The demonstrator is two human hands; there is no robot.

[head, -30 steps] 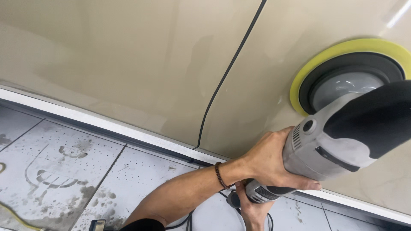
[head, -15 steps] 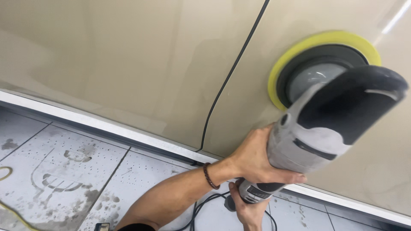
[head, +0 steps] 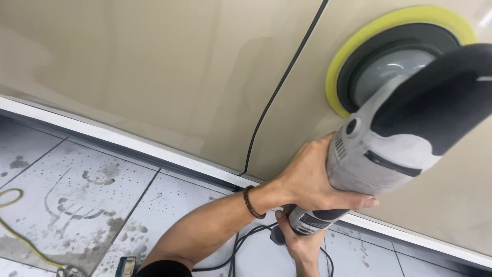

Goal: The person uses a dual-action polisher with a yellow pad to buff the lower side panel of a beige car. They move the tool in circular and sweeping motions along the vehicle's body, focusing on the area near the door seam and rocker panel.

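- Now my left hand [head: 307, 179] wraps the polisher [head: 389, 149] body, fingers closed.
- My right hand [head: 300, 241] grips its handle below.
- Yellow pad [head: 353, 46] presses the beige panel [head: 154, 66].

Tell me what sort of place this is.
Probably a car detailing or body shop. Both hands, left hand and right hand, hold a corded polisher whose yellow pad is against a beige car panel, above a wet, stained tiled floor.

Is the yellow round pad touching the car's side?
Touching. The head view shows the yellow pad of the polisher lying flat against the beige car panel, with no gap along its visible rim.
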